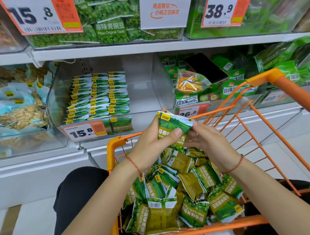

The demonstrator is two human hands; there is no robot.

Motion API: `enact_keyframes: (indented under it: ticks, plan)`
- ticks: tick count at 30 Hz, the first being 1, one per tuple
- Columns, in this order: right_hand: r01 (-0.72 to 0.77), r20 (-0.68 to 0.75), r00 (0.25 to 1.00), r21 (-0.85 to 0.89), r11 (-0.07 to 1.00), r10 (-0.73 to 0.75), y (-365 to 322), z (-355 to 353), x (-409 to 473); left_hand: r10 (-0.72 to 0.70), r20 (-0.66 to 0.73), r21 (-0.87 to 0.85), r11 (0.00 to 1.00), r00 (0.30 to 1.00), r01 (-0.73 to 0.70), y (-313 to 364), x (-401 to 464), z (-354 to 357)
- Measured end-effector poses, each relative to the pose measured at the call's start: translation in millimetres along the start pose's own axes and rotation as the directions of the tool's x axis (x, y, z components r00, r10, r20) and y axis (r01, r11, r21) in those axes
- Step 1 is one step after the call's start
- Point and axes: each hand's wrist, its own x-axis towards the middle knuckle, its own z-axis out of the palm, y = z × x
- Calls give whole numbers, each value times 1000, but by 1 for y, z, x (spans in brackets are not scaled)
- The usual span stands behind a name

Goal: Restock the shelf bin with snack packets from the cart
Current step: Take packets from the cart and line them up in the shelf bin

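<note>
Above the orange cart [266,80], both hands hold a small stack of green garlic-pea packets [172,123]. My left hand [151,144] grips the stack from the left, thumb across its front. My right hand [205,141] pinches its right edge. The cart holds a loose heap of the same packets [180,196]. Straight ahead, the clear shelf bin [145,85] has neat rows of these packets [100,96] filling its left half. The bin's right half is bare.
A price tag reading 15.8 [83,132] hangs on the bin's front. Neighbouring bins hold blue-wrapped snacks [17,105] on the left and green vegetable-crisp bags [202,83] on the right, with a dark phone [207,69] lying on top. The upper shelf [112,48] carries green pea bags.
</note>
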Motion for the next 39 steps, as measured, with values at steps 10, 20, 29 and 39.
enact_keyframes:
  ticks: [10,20,29,39]
  plan:
    - [15,168,984,-383,923,53,-61,38,67,-53,-187,31,998,981,60,17,27,-60]
    - [61,57,998,-966,250,-26,-59,68,167,76,-302,613,779,950,132,-13,64,-119]
    - [-115,-114,992,-993,35,48,-13,58,296,-114,-314,862,382,943,333,-51,86,-177]
    - [-232,-263,964,-892,388,-28,4,69,357,2,-319,866,408,948,290,-61,86,-178]
